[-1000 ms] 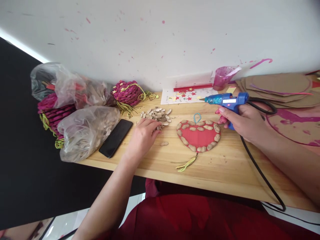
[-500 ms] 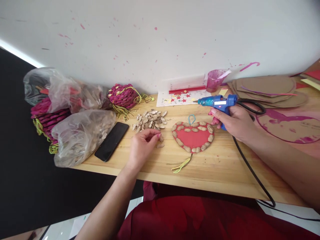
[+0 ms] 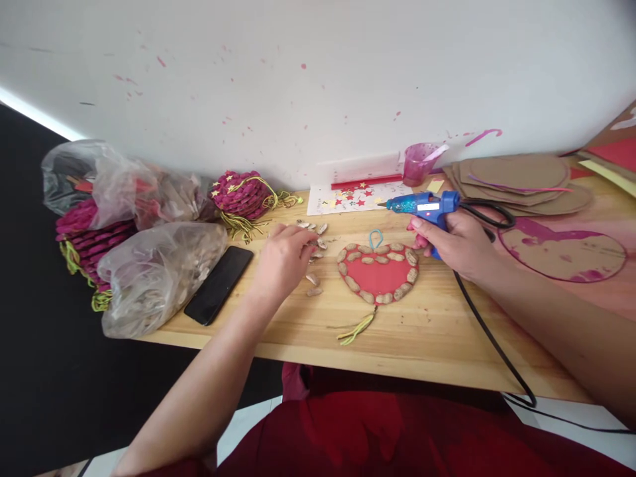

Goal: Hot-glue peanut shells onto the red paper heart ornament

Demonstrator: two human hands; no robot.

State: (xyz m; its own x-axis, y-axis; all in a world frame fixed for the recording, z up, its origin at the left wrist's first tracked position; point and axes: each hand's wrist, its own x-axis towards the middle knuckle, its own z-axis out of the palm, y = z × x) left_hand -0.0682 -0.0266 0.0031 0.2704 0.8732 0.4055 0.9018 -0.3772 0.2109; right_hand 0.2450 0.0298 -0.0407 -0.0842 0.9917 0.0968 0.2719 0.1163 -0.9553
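My right hand point(image 3: 460, 242) is wrapped round the handle of a blue hot glue gun point(image 3: 430, 206), held above the table with its nozzle pointing left. Over the pile of peanut shells point(image 3: 320, 244), my left hand point(image 3: 281, 262) has its fingers curled down and covers most of the pile; what its fingertips hold is hidden. Between the hands lies a red heart-shaped board point(image 3: 380, 277), edged with peanut shells, with a second row across its upper part. It has a blue loop point(image 3: 376, 239) on top and a yellow-green tassel point(image 3: 358, 329) below. A loose shell point(image 3: 315, 291) lies beside my left hand.
At left are a black phone point(image 3: 218, 285), a plastic bag of shells point(image 3: 159, 278) and magenta woven pieces point(image 3: 242, 194). Behind stand a paper with stars point(image 3: 322, 200) and a pink cup point(image 3: 416, 165). Cardboard ovals point(image 3: 527, 173) and the gun's black cord point(image 3: 489, 331) are at right.
My left hand has moved from the near edge of the shell pile up and over it, its fingers now pointing down. My right hand still holds the glue gun. The view has shifted slightly.
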